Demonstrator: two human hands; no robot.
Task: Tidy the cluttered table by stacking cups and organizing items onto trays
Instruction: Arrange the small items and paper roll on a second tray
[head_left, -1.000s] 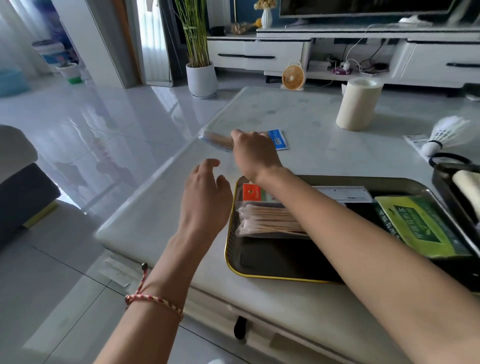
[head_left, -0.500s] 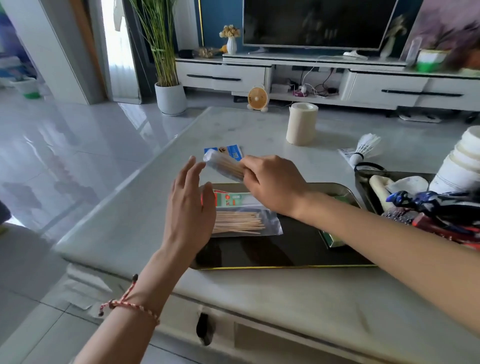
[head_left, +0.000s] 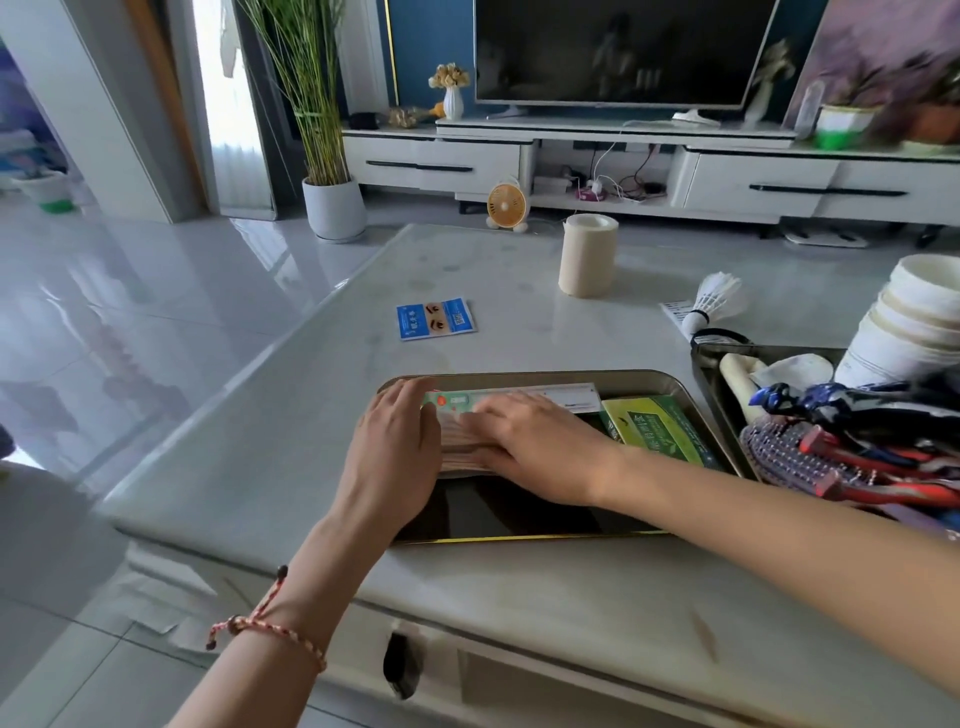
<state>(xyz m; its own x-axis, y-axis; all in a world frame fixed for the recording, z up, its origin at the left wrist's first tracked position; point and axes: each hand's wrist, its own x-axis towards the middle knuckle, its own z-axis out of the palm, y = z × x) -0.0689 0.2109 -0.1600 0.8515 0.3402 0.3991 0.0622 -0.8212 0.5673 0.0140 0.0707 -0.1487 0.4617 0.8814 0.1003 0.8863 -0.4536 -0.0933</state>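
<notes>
The bag of wooden sticks (head_left: 460, 453) is held in the tray (head_left: 519, 539) under the right hand (head_left: 540, 447), with the left hand (head_left: 397, 447) at its left edge. Right of the grip, a flat packet (head_left: 655, 426) is laid in the same tray. Beyond the grip a sachet (head_left: 435, 318) is set on the table (head_left: 260, 441); farther right are a paper roll (head_left: 588, 255), a shuttlecock (head_left: 716, 300) and stacked cups (head_left: 914, 322).
</notes>
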